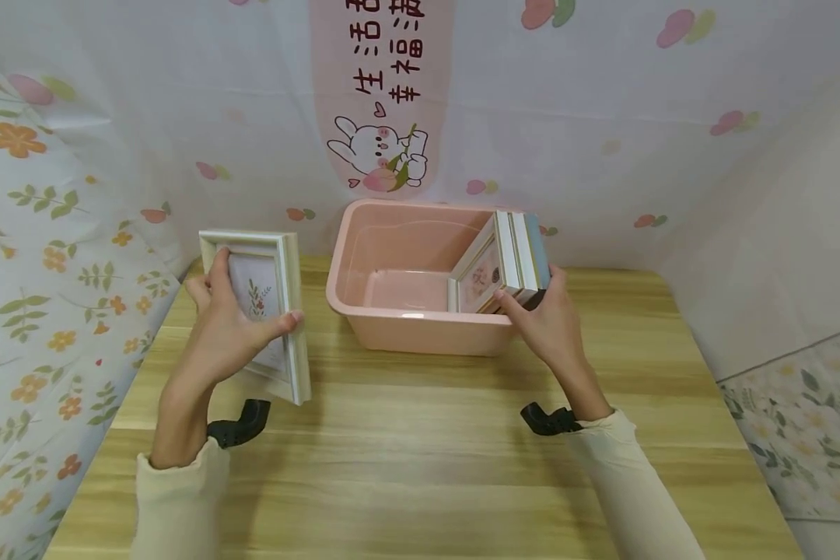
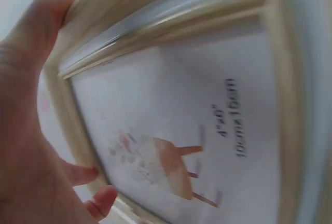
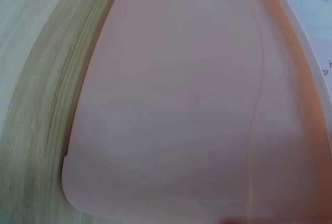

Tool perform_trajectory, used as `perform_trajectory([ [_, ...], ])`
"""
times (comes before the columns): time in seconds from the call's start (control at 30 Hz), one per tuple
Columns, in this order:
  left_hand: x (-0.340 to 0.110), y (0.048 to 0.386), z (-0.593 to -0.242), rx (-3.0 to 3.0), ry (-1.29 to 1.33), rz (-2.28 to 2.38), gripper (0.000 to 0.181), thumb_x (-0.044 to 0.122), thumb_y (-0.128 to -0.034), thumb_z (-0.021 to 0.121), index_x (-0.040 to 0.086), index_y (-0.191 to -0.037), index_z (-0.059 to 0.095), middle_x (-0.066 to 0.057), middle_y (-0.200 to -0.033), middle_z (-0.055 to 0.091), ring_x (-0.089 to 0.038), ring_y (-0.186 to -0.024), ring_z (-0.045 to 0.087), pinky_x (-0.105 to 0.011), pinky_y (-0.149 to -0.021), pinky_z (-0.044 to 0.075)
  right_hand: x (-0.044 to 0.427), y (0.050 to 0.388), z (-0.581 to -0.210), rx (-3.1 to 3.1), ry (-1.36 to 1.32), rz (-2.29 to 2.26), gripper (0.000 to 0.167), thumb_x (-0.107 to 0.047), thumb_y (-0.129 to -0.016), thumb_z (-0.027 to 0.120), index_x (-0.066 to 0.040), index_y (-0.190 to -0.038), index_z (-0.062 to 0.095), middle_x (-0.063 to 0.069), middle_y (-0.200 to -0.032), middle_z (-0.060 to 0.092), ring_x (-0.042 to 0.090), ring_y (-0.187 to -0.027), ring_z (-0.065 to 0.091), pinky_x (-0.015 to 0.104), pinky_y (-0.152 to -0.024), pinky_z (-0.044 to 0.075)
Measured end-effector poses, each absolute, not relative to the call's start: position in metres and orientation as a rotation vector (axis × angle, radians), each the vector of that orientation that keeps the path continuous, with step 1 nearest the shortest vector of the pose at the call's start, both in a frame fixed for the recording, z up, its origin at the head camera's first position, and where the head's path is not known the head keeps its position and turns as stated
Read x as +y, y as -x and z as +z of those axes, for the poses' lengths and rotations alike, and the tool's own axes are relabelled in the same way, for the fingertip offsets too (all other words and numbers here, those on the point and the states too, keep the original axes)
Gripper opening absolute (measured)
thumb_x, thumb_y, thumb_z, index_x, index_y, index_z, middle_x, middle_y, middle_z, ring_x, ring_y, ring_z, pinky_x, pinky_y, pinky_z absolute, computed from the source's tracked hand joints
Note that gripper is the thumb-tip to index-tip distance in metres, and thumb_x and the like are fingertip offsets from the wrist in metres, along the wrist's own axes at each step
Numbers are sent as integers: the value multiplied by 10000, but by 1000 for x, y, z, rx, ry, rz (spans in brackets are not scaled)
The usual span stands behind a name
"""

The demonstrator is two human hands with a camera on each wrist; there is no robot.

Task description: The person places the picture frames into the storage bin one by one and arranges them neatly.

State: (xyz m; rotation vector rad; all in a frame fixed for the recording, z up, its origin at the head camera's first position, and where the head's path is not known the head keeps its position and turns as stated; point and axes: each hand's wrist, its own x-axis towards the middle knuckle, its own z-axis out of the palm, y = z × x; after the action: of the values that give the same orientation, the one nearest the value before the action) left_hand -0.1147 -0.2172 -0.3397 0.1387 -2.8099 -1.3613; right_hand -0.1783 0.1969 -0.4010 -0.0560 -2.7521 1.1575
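At left in the head view, my left hand (image 1: 217, 327) grips a cream-white picture frame (image 1: 294, 311) upright above the table, thumb on its near edge. Behind its glass is a floral print; the left wrist view shows this frame (image 2: 290, 110) close and blurred, with size lettering. A pink plastic basin (image 1: 427, 334) stands at the middle back. In its right end, several picture frames (image 1: 507, 253) lean together, white ones with a blue one outermost. My right hand (image 1: 549, 319) holds this stack, thumb on the near side and fingers round the outer side, partly hidden.
The basin sits on a wood-grain table (image 1: 406, 435), close to a patterned cloth (image 1: 252, 101) hung behind it. Floral cloth (image 1: 56, 311) also borders the left side. Black wrist mounts (image 1: 241, 424) project from both sleeves. In the right wrist view the basin wall (image 3: 171, 105) fills most of the picture.
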Motion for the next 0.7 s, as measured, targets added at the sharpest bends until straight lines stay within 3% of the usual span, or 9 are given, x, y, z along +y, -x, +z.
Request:
perform_trajectory([
  [0.17, -188, 129, -299, -2716, -38, -1324, 1311, 435, -727, 855, 343, -1567, -148, -196, -1427, 60, -411, -1252, 287, -609, -935, 387, 197, 178, -399, -2754, 59, 1163, 1006, -612, -845, 665, -58, -1537, 190, 253, -1310, 534, 381, -1061, 589, 503, -746, 500],
  [0.4, -135, 154, -257, -2646, 107, -1197, 1365, 522, -635, 885, 328, -1573, -88, -176, -1414, 121, -374, -1245, 353, -583, -993, 424, 200, 178, -399, -2751, 66, 1163, 1006, -601, -853, 662, -50, -1542, 180, 259, -1328, 518, 388, -1079, 584, 514, -758, 502],
  [0.7, -83, 203, -252, -2561, 484, -1143, 1359, 564, -596, 874, 272, -1582, -15, -111, -1385, 167, -295, -1260, 357, -453, -974, 439, 198, 179, -401, -2736, 22, 1172, 987, -575, -858, 679, -25, -1525, 204, 269, -1313, 523, 394, -1063, 597, 507, -746, 513],
])
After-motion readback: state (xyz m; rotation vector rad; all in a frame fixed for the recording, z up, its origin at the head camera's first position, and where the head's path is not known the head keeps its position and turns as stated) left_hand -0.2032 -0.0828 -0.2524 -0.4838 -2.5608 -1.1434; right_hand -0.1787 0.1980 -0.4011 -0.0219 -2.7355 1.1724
